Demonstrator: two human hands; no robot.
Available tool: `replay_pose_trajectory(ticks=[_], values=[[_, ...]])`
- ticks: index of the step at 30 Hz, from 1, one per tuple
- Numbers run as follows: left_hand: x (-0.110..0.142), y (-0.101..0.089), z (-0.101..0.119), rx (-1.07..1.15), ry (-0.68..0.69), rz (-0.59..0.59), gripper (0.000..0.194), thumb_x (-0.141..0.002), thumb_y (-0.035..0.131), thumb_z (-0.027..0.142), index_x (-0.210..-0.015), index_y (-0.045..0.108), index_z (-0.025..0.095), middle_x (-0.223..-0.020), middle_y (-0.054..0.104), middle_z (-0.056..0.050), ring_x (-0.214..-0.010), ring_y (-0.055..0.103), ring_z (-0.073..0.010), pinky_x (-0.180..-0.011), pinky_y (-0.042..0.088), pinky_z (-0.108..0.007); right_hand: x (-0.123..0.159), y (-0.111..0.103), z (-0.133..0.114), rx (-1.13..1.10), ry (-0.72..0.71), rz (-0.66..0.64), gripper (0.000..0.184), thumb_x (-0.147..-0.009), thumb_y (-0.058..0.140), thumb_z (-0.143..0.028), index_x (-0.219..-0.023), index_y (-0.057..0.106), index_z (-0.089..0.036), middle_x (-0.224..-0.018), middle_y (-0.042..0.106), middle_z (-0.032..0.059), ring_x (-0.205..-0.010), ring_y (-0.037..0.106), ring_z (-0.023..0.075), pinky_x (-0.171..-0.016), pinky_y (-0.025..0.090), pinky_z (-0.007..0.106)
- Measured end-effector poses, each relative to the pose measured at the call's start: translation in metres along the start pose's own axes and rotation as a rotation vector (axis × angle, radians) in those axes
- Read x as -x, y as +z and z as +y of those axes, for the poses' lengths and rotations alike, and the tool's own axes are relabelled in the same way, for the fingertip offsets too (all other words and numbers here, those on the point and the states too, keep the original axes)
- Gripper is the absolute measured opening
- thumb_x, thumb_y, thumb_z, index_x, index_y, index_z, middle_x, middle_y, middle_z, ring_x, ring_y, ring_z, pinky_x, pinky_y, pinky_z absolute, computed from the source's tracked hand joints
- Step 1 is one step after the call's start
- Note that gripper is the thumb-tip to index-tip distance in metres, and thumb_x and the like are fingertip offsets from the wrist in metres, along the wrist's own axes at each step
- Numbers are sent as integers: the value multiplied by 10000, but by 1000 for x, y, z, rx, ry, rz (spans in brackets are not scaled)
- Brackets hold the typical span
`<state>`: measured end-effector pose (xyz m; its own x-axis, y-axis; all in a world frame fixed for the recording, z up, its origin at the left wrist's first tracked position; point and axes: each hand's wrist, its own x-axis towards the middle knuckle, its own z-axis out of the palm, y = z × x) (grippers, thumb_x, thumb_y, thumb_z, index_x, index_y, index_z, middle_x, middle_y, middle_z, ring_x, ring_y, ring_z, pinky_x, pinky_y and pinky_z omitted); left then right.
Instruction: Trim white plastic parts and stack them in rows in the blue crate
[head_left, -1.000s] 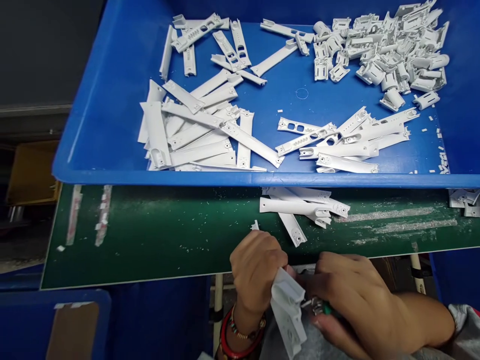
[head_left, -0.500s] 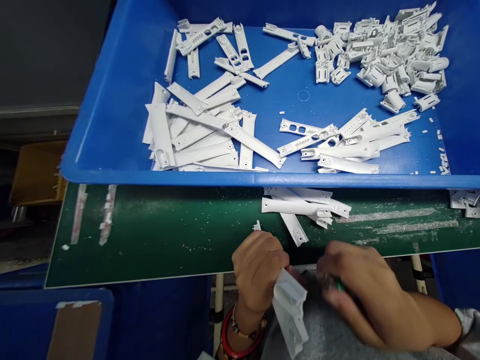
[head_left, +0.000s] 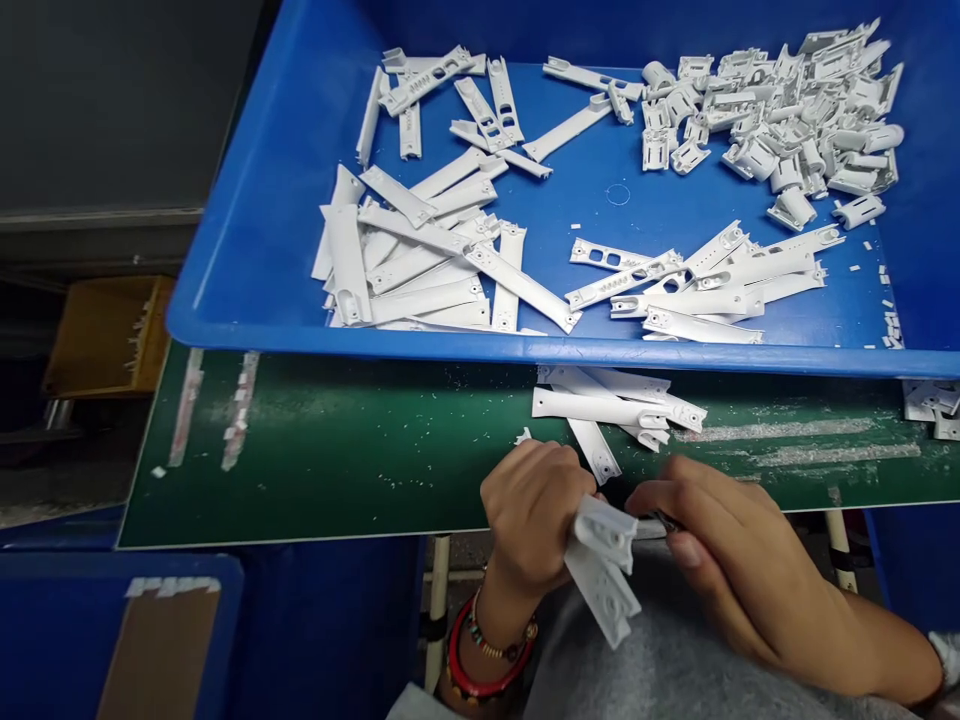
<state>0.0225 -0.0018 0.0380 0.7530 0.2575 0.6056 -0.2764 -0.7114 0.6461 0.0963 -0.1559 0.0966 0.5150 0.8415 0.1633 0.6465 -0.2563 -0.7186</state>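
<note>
My left hand point(head_left: 536, 515) is closed around white plastic strip parts point(head_left: 604, 575); two ends jut out on its right side, one above the other. Their other ends are mostly hidden by the fist. Close by on the right, my right hand point(head_left: 739, 570) is closed on a small tool point(head_left: 661, 520). Only its dark metal tip shows between thumb and forefinger, close to the upper part's end; I cannot tell whether they touch. Beyond the hands, several similar white strips point(head_left: 592, 405) lie in a loose pile on the green table point(head_left: 360, 440).
A large blue bin point(head_left: 450, 347) spans the back of the table. Inside are piles of long white strips point(head_left: 420, 250) and a heap of short curved white pieces point(head_left: 795, 120). Another blue bin point(head_left: 232, 600) with brown cardboard stands lower left. A yellow box point(head_left: 105, 335) sits far left.
My right hand has come up and left, bringing the tool close to the parts. The left hand has risen slightly, turning the parts' ends upward. The whole view has shifted a little.
</note>
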Motion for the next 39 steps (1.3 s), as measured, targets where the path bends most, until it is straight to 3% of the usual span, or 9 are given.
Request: replay_pose_trajectory(ticks=[5, 10, 15, 25, 39], values=[[-3, -1, 0, -4, -18, -21, 300, -974, 434, 237, -681, 365, 226, -549, 321, 54, -452, 285, -116, -503, 197, -314, 2, 2, -3, -64, -36, 23, 231, -1049, 285, -242, -980, 499, -186, -678, 554, -25, -523, 495, 105, -515, 385, 221], [0, 0, -1, 6, -22, -18, 302, -979, 441, 252, -685, 382, 222, -531, 354, 55, -443, 309, -113, -509, 196, -314, 1, 1, 0, 46, -104, 3, 200, -1010, 319, -165, -930, 501, -188, -740, 563, 13, -604, 522, 131, -526, 359, 236], [1, 0, -2, -22, -22, -30, 297, -967, 474, 227, -684, 387, 211, -524, 384, 62, -441, 319, -97, -509, 216, -308, -5, -1, -3, 86, -156, 5, 236, -979, 322, -136, -842, 509, -182, -683, 496, -6, -552, 437, 120, -499, 297, 253], [-3, 0, 0, -42, -17, -13, 302, -969, 460, 181, -680, 379, 214, -535, 332, 64, -450, 294, -102, -489, 220, -306, -10, -2, -1, 167, -170, -28, 317, -1032, 353, -275, -780, 522, -184, -667, 466, -16, -538, 393, 108, -489, 262, 249], [-5, -1, 1, -78, -9, -23, 331, -1013, 398, 242, -685, 369, 218, -526, 332, 65, -425, 292, -105, -470, 222, -303, -17, 1, 5, 277, -283, 21, 391, -1041, 301, -294, -723, 507, -196, -563, 460, -21, -480, 397, 115, -450, 226, 273]])
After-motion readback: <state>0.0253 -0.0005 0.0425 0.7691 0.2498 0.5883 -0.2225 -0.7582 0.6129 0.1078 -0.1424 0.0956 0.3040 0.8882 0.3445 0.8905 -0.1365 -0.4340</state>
